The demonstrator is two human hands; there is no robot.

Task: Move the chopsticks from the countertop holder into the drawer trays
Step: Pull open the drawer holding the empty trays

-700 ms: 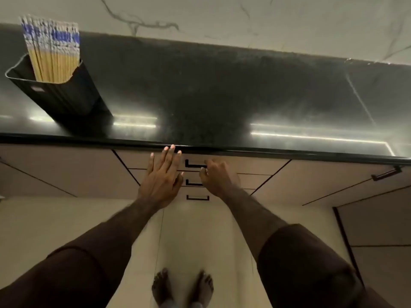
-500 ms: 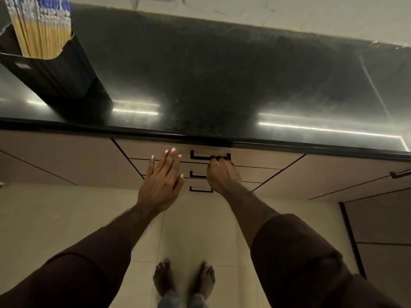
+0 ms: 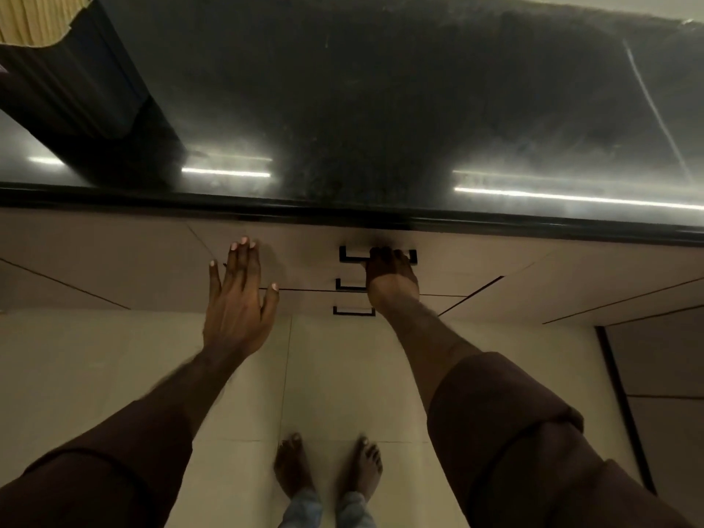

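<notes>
Below countertop (image 3: 381,108): three drawer handles (image 3: 377,255)

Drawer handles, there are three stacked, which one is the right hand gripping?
The top handle, just under the countertop edge: the right hand has fingers curled over it. The middle handle and bottom handle are untouched.

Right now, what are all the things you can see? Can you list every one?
chopsticks: a bundle, tan, in the holder, top left corner
holder: one, black, on the countertop, far left
countertop: one, glossy black, across the top
drawer handles: three, black, stacked on beige drawer fronts below the counter edge
floor: pale tiles, below
left hand: one, fingers straight, by the top drawer front
right hand: one, fingers curled over the top handle
sleeves: two, dark brown
feet: two, bare, bottom centre
</notes>
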